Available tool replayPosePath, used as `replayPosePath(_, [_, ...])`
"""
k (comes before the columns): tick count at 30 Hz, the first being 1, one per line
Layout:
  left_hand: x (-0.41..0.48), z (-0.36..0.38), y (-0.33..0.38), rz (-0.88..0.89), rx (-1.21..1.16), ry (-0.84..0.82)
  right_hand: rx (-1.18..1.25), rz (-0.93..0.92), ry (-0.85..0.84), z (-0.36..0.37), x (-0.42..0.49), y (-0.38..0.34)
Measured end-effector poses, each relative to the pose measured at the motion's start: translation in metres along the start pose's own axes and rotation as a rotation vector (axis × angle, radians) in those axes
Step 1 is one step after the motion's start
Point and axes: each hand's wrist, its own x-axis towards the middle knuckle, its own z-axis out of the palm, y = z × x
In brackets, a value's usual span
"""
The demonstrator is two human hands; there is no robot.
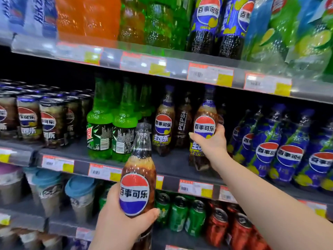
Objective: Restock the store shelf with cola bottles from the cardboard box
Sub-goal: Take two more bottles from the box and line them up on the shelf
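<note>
Presently, right hand (211, 141) grips a cola bottle (204, 127) upright on the middle shelf (171, 165), beside another cola bottle (163, 123). Left hand (120, 219) grips a second bottle (137, 177) in front of the shelf edge, below.

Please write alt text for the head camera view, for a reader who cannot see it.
A person's right hand grips a cola bottle at the front of the middle shelf, while the left hand holds a second cola bottle lower down. Green bottles stand to the left.
</note>
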Motion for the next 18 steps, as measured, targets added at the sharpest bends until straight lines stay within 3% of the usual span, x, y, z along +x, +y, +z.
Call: replayPosePath(18, [0.031, 0.033, -0.011, -0.019, 0.042, 0.133, -0.037, -0.015, -0.092, 0.048, 0.064, 0.059])
